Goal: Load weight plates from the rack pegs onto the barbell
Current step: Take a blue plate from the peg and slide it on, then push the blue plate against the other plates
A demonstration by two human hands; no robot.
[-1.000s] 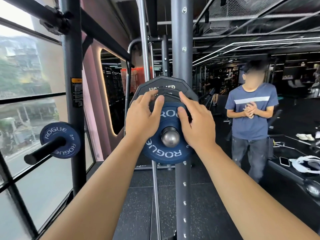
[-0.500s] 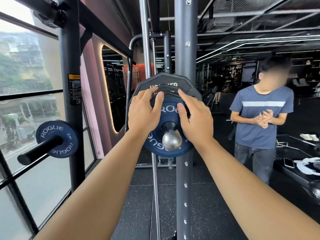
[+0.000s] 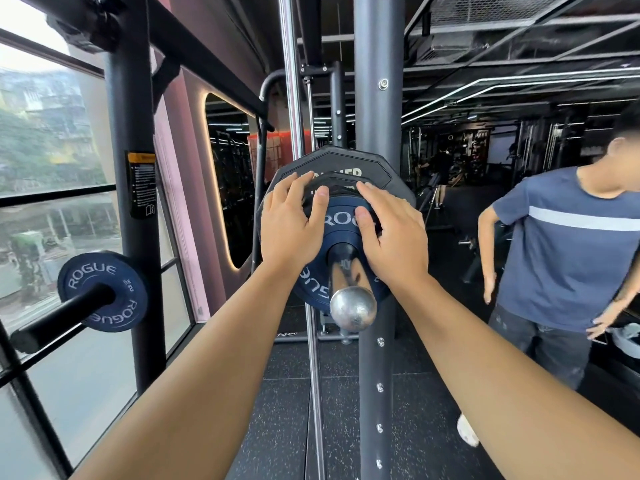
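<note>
A blue Rogue plate sits on the chrome barbell sleeve, which points toward me. My left hand grips its upper left edge and my right hand its upper right, fingers hooked over the top rim. Right behind it on the sleeve are a small black plate and a large black plate. A second blue Rogue plate hangs on a black rack peg at the lower left.
The dark rack upright stands directly behind the loaded sleeve, and another upright carries the peg by the window. A person in a blue T-shirt stands close on the right. Black rubber floor lies below.
The blue plate has slid farther along the sleeve toward the black plates, so more chrome shows in front. The person on the right has dropped their hands and turned away.
</note>
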